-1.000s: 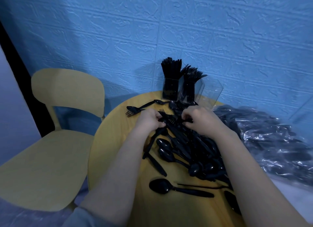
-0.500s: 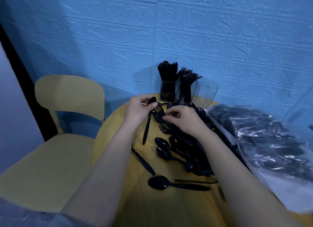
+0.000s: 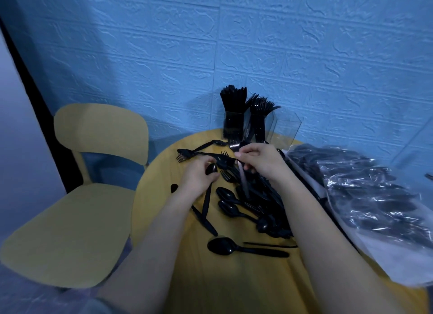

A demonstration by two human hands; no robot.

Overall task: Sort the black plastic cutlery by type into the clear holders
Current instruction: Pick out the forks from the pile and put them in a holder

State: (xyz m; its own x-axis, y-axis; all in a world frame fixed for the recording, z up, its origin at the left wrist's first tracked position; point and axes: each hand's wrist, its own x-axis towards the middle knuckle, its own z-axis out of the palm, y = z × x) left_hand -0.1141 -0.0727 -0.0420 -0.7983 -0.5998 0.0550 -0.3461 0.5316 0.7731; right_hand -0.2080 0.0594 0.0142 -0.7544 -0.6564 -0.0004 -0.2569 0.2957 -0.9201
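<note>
Head cam view, and honestly what matters is how the pieces lie against the holders. My left hand (image 3: 199, 175) has its fingers curled round a spoon (image 3: 208, 192): the bowl pokes up out of the fist near the thumb, and the handle hangs down toward me, so its long axis runs near-to-far, roughly in line with my forearm. My right hand (image 3: 260, 163) pinches a fork (image 3: 225, 158) by the handle end, thumb and fingertips closed on it. That fork lies crosswise, tines pointing left and a bit away from me, ending just above my left hand.

Holders sit at the far edge of the table (image 3: 164, 192), straight beyond both hands. There's the knife holder (image 3: 233, 124) on the left, packed full, the fork holder (image 3: 259, 126) right beside it, and a third clear holder (image 3: 284, 129) on the right that looks empty as far as I can tell. My right hand is nearer the fork holder, so I reckon the fork goes first: it needs swinging from sideways to upright, handle down, like the ones already in there. The spoon would probably go in the empty one.

Most of the pile (image 3: 255, 206) sits between my arms, spoons mostly, handles crossing every which way.
</note>
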